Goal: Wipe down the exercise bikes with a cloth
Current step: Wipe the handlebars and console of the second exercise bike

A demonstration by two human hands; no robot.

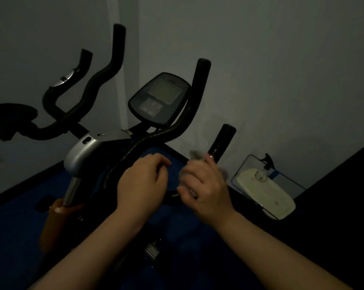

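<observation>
Here, right hand (206, 191) wraps cloth (198, 156) round bike handlebar (222, 141).

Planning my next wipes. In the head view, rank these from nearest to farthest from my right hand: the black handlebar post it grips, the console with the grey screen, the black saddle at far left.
1. Black handlebar post, just above the right hand, in its fingers.
2. Console with grey screen, up and left.
3. Black saddle, far left.
</observation>
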